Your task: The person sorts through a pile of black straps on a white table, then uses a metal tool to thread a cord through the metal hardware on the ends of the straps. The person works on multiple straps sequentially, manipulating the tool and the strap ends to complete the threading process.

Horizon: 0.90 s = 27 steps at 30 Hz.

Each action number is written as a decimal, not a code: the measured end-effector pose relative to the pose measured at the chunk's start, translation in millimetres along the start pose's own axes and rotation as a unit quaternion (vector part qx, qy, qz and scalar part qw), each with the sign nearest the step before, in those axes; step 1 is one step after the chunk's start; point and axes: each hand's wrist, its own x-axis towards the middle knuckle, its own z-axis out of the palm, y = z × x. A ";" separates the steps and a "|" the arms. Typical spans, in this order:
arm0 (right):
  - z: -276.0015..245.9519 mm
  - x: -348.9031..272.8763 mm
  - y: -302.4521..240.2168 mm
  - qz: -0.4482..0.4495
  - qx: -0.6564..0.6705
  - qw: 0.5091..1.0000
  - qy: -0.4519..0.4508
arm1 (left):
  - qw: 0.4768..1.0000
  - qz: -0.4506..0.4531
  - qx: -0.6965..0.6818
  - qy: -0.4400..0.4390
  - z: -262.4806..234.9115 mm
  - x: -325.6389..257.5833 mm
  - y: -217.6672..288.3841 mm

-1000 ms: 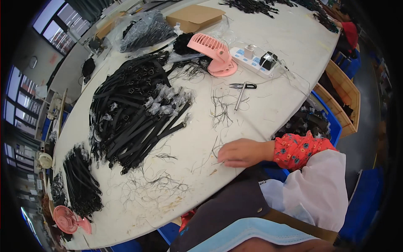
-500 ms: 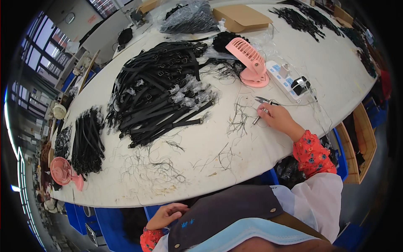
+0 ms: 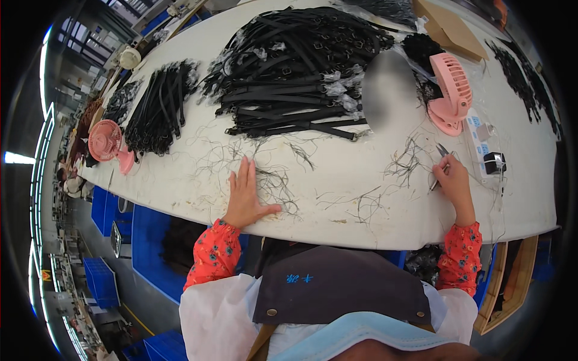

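Observation:
My left hand (image 3: 244,195) lies on the white table (image 3: 337,159) near its front edge, fingers spread, beside loose dark thread ends (image 3: 274,183). My right hand (image 3: 456,186) is closed round a pair of thread snips (image 3: 442,150), whose dark blades point toward the far side. Cut threads (image 3: 406,162) lie scattered just left of it. Beyond both hands spreads a large heap of black buckled straps (image 3: 283,72), some ends wrapped in clear plastic. A smaller bundle of black straps (image 3: 159,108) sits to its left. A blurred patch covers the heap's right end.
A pink fan (image 3: 448,93) and a white power strip (image 3: 478,144) with a black plug stand beyond my right hand. Another pink fan (image 3: 105,140) is far left. A cardboard box (image 3: 451,30) lies at the back. Blue bins (image 3: 150,259) and a wooden crate (image 3: 512,283) flank me below table height.
My left hand has risen from beside the apron at the table's edge and now lies flat on the tabletop. My right hand still holds the snips. The view has swung left.

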 end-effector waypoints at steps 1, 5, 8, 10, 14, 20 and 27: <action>2.4 -0.8 -1.4 0.012 0.045 0.999 0.014 | 1.000 -0.001 -0.009 0.009 0.1 6.4 -3.4; 6.1 -5.9 11.0 0.023 0.191 0.978 0.077 | 1.000 -0.004 -0.010 0.029 0.0 33.6 -12.9; 8.1 -16.1 -10.1 0.018 0.274 0.953 0.124 | 0.999 -0.006 0.016 0.048 2.2 42.6 -17.2; 9.0 -21.3 -31.7 -0.004 0.301 0.941 0.152 | 0.997 0.000 0.038 0.068 3.9 46.0 -21.0; 19.4 -24.7 -83.4 -0.108 0.322 0.921 0.189 | 0.998 0.012 0.027 0.054 10.6 53.4 -31.1; 38.2 0.4 -117.3 -0.174 0.382 0.886 0.195 | 0.995 0.093 0.014 0.014 2.4 46.5 -18.8; 45.1 5.4 -111.6 -0.144 0.506 0.834 0.168 | 0.974 0.214 -0.041 -0.060 -5.2 38.8 30.9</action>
